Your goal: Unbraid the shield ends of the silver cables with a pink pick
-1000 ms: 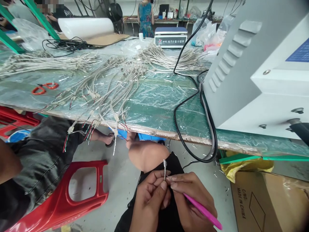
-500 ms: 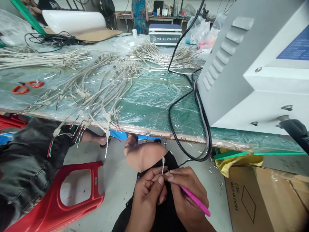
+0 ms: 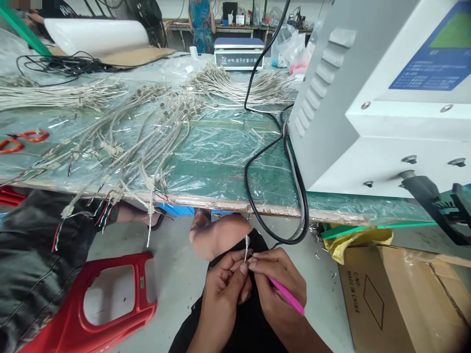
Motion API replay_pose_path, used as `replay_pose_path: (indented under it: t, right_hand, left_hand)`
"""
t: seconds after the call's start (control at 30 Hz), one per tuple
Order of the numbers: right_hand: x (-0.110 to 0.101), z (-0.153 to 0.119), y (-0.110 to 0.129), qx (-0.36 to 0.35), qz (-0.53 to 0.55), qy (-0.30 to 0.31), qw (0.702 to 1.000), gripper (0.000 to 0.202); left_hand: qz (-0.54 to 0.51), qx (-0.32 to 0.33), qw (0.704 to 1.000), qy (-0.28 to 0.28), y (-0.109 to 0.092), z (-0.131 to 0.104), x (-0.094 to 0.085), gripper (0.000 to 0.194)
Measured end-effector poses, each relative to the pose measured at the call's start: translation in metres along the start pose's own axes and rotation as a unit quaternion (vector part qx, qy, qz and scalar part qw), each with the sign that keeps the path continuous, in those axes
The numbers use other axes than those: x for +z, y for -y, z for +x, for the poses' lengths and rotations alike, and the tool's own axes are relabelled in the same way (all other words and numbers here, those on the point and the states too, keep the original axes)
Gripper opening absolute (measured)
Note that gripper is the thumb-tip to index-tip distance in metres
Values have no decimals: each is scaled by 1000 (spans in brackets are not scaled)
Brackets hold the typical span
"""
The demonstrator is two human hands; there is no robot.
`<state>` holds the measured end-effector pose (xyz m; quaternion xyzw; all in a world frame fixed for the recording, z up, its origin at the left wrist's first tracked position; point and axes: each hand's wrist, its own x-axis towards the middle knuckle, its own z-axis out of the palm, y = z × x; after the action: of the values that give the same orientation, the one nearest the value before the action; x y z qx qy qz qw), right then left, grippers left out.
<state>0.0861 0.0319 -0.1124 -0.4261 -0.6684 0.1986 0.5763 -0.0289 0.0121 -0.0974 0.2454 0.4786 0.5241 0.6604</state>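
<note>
Above my lap, my left hand (image 3: 225,289) pinches a short silvery braided cable end (image 3: 247,246) between thumb and fingers, its tip pointing up. Close against it on the right, my right hand (image 3: 276,283) grips a pink-handled pick (image 3: 290,298) like a pen. The pick's thin metal tip is at the braid; whether it touches is too small to tell. The rest of the cable is hidden by my hands. On the table ahead lie light grey cables (image 3: 158,132), some with red, green and black wire ends hanging over the edge.
A large white machine (image 3: 331,142) stands on the right, black cords (image 3: 253,196) looping off the table edge beside it. Orange-handled scissors (image 3: 35,136) lie at left, a scale (image 3: 239,51) behind. A red stool (image 3: 143,284), a seated person's leg and a cardboard box (image 3: 368,294) flank me.
The view has turned slightly right, so the table things sit further left. My hands stay together, with the pick's tip still at the braid and my right hand slightly shifted.
</note>
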Motion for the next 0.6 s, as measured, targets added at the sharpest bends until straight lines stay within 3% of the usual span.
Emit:
replay_pose_path:
  t: [0.23, 0.47, 0.6]
  right_hand:
    - [0, -5, -11, 37, 4, -21, 999, 30]
    - [2, -4, -13, 129, 51, -49, 989, 28]
    - [4, -5, -10, 148, 48, -77, 985, 24]
  left_hand:
    - [24, 5, 1000, 16, 7, 1, -4, 33]
    - [25, 15, 996, 86, 13, 4, -13, 25]
    - [33, 14, 997, 73, 7, 1, -9, 23]
